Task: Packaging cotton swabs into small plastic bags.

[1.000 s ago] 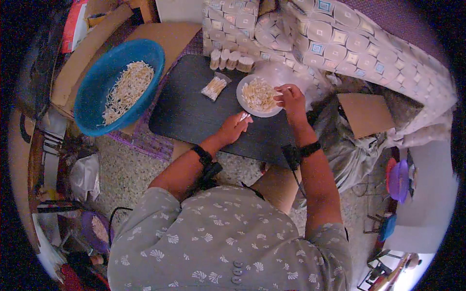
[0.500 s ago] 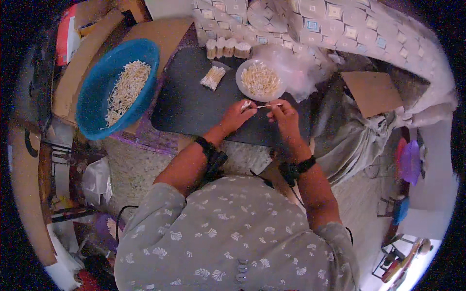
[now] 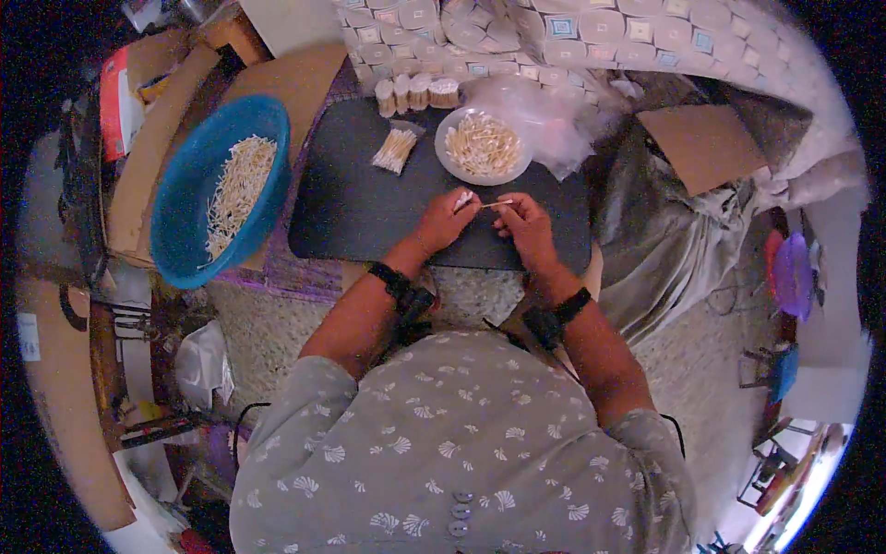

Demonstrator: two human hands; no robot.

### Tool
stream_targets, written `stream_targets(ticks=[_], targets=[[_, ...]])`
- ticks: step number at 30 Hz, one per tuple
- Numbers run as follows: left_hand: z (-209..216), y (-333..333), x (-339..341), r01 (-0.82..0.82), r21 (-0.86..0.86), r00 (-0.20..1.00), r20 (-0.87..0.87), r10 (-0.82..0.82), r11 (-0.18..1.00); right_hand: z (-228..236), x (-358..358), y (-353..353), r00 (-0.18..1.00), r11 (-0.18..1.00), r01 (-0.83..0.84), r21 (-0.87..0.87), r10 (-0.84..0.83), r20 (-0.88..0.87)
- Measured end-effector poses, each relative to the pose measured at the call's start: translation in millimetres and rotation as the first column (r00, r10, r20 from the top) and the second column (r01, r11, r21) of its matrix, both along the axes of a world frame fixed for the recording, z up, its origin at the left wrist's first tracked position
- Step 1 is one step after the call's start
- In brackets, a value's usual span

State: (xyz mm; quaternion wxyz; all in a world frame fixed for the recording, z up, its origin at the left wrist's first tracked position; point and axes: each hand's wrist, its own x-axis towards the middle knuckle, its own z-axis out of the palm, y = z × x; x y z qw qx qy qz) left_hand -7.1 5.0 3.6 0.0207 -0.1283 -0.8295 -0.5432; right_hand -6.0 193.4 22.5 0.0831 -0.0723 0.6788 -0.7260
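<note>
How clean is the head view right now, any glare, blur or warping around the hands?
Head view: strong fisheye bending with a black rim; dim, warm, even light. The left hand and right hand sit near the centre, fairly sharp, pinching a thin stick over the dark board. Glare only on the clear plastic bag.

The right hand (image 3: 526,226) left the white bowl (image 3: 483,146) and met the left hand (image 3: 446,220).

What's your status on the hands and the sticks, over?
Left hand and right hand pinch one thin stick between them over the dark board. White dish of sticks just beyond. Nothing in the way.
</note>
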Motion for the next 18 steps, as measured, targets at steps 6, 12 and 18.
stream_targets(ticks=[6,12,18], targets=[[2.0,1.5,0.3,-0.035,-0.033,0.999,-0.010,0.034,0.999,1.4,-0.4,0.8,1.000,0.998,0.009,0.058,-0.010,0.011],[3.1,2.6,1.4,-0.028,-0.011,1.000,-0.005,0.027,1.000,-4.4,-3.8,1.7,0.999,1.000,0.007,0.018,-0.007,0.036],[1.5,3.3,2.6,-0.064,0.027,0.998,-0.008,0.065,0.998,-4.5,-3.9,3.0,0.999,0.999,-0.004,-0.044,0.006,0.049]])
